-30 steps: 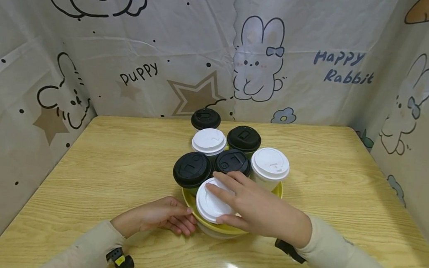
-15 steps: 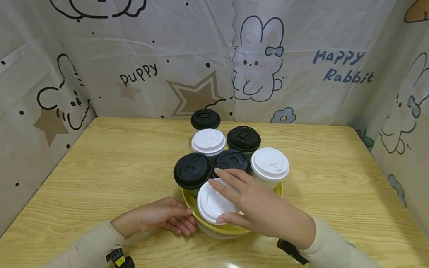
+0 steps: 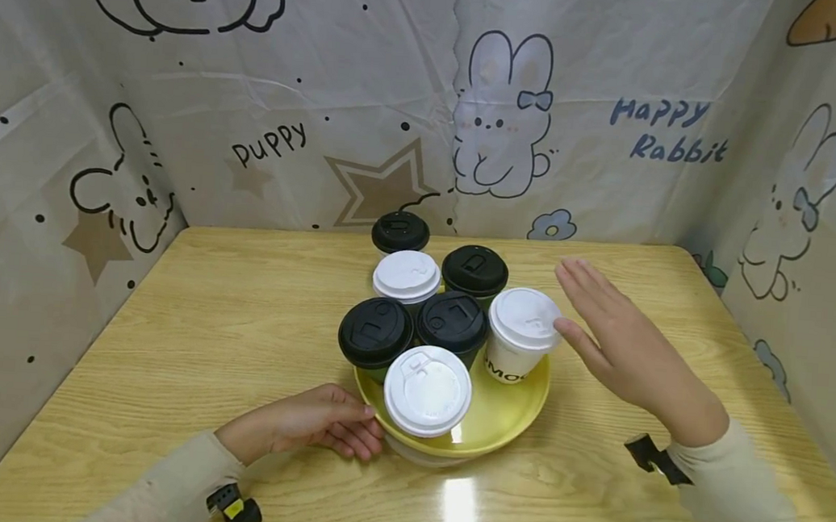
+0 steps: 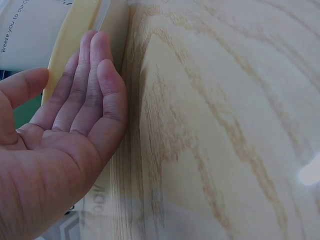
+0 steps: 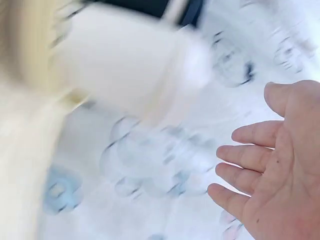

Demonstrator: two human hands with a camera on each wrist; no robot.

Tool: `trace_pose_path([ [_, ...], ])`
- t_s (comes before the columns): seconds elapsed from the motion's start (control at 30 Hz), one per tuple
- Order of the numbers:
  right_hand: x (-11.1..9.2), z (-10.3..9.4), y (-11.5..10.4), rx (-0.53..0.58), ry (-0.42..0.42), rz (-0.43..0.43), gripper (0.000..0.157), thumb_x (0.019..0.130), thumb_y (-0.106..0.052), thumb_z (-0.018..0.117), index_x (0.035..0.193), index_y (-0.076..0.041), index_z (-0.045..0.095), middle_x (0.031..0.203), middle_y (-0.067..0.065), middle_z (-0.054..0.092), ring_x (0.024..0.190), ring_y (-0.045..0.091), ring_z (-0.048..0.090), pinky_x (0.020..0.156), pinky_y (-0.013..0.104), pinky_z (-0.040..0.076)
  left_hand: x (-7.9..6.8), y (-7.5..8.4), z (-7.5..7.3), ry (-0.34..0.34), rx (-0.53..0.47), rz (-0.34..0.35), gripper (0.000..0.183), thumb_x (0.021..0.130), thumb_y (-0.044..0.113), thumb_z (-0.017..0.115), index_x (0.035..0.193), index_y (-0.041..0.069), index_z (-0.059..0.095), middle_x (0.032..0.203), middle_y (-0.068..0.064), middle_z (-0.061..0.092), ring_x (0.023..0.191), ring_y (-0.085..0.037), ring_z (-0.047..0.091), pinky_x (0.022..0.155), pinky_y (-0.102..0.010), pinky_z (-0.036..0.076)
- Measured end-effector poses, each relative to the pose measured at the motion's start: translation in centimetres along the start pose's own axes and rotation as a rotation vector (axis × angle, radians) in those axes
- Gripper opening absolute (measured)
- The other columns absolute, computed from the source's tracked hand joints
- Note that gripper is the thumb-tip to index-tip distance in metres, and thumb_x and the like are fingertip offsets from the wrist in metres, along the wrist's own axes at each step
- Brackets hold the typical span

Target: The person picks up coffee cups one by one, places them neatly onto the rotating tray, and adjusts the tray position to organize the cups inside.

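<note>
A round yellow tray (image 3: 497, 424) with a pale underside stands on the table, bearing several lidded paper coffee cups. My left hand (image 3: 319, 421) grips its front left rim, thumb at the edge and fingers underneath; the left wrist view shows that hand (image 4: 82, 110) palm up against the yellow rim (image 4: 75, 35). At the tray's front sits a white-lidded cup (image 3: 427, 391), with no hand on it. My right hand (image 3: 623, 348) is raised with straight fingers, its thumb tip close beside the right white-lidded cup (image 3: 525, 325). In the blurred right wrist view, the right hand (image 5: 280, 165) holds nothing.
Black-lidded cups stand at the left (image 3: 375, 335) and middle (image 3: 452, 324) of the group. Behind them are a white-lidded cup (image 3: 407, 276), another black-lidded cup (image 3: 475, 271), and a farthest black-lidded cup (image 3: 401, 231). A printed curtain (image 3: 373, 72) borders the wooden table (image 3: 240, 305).
My right hand has let go of the front white-lidded cup and moved up and to the right, past the right cup. The left hand has stayed at the tray's rim.
</note>
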State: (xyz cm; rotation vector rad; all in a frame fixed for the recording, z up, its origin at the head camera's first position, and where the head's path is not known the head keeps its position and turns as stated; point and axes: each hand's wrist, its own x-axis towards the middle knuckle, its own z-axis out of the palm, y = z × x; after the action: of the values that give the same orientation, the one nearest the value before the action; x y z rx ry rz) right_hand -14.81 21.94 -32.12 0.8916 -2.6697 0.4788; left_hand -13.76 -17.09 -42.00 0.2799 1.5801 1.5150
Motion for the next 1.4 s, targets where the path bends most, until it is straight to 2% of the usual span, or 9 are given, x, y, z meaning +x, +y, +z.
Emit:
trace_pose_path([
  [0.1,-1.1,1.1,2.2,-0.018,-0.103,0.067,0.059,0.102,-0.027,0.047,0.149,0.002,0.027,0.154,0.023,0.025,0.144,0.038,0.018,0.115,0.051,0.019,0.0,0.1,0.1,-0.001,0.005,-0.001,0.039,0.099,0.024,0.05,0.108,-0.01,0.064,0.094,-0.011,0.073,0.082,-0.014,0.07,0.071,-0.025,0.055],
  [0.23,-2.5,3.6,4.2,-0.037,-0.261,0.078,0.059,0.102,-0.028,0.046,0.147,0.005,0.028,0.153,0.026,0.024,0.142,0.043,0.019,0.109,0.06,0.023,0.1,0.2,0.1,0.0,0.009,-0.003,0.039,0.099,0.025,0.05,0.108,-0.011,0.064,0.095,-0.012,0.073,0.082,-0.014,0.07,0.07,-0.024,0.055],
  [0.3,-3.0,4.7,4.6,-0.02,-0.314,0.071,0.06,0.102,-0.03,0.045,0.148,0.004,0.027,0.154,0.025,0.022,0.142,0.043,0.018,0.108,0.062,0.022,0.1,0.2,0.1,-0.001,0.008,-0.008,0.039,0.099,0.025,0.05,0.109,-0.011,0.063,0.095,-0.012,0.073,0.082,-0.014,0.071,0.07,-0.024,0.055],
  [0.37,-3.4,5.5,4.8,0.012,-0.333,0.067,0.06,0.102,-0.031,0.045,0.149,0.002,0.026,0.155,0.023,0.02,0.143,0.042,0.017,0.108,0.063,0.021,0.2,0.1,0.1,0.0,0.007,-0.011,0.039,0.099,0.025,0.05,0.109,-0.011,0.063,0.095,-0.012,0.073,0.082,-0.014,0.071,0.07,-0.024,0.055],
  [0.5,-3.7,6.3,4.7,0.039,-0.325,0.052,0.058,0.103,-0.032,0.044,0.15,-0.002,0.027,0.156,0.021,0.019,0.143,0.041,0.017,0.108,0.064,0.02,0.3,0.2,0.1,0.002,0.008,-0.007,0.039,0.099,0.025,0.05,0.109,-0.01,0.064,0.095,-0.011,0.073,0.082,-0.014,0.07,0.07,-0.024,0.055],
  [0.67,-3.8,6.4,4.5,0.008,-0.311,0.046,0.057,0.102,-0.032,0.044,0.15,-0.004,0.028,0.156,0.02,0.02,0.143,0.04,0.016,0.108,0.063,0.021,0.2,0.3,0.1,0.018,0.02,-0.01,0.038,0.099,0.024,0.05,0.108,-0.01,0.064,0.095,-0.012,0.073,0.082,-0.015,0.071,0.07,-0.024,0.055],
  [0.87,-4.3,6.4,4.0,-0.03,-0.309,0.05,0.058,0.102,-0.033,0.045,0.149,-0.003,0.03,0.156,0.018,0.023,0.143,0.039,0.018,0.109,0.061,0.021,-0.2,0.6,-0.3,0.081,0.059,-0.018,0.038,0.099,0.024,0.049,0.107,-0.011,0.064,0.094,-0.013,0.073,0.081,-0.016,0.071,0.07,-0.025,0.055],
  [1.1,-5.9,5.9,2.3,0.008,-0.31,0.045,0.063,0.101,-0.035,0.048,0.149,0.0,0.027,0.156,0.021,0.018,0.142,0.041,0.019,0.108,0.059,0.026,-0.4,0.7,-1.3,0.172,0.129,0.022,0.041,0.101,0.024,0.045,0.104,-0.012,0.064,0.088,-0.012,0.072,0.079,-0.016,0.07,0.071,-0.027,0.055],
  [1.4,-7.5,5.8,0.2,-0.02,-0.272,0.011,0.065,0.096,-0.033,0.057,0.146,0.003,0.034,0.153,0.023,0.026,0.138,0.043,0.028,0.105,0.056,0.033,-0.1,1.0,-2.4,0.269,0.179,0.037,0.046,0.103,0.028,0.04,0.104,-0.012,0.062,0.088,-0.008,0.071,0.079,-0.014,0.068,0.071,-0.027,0.055],
])
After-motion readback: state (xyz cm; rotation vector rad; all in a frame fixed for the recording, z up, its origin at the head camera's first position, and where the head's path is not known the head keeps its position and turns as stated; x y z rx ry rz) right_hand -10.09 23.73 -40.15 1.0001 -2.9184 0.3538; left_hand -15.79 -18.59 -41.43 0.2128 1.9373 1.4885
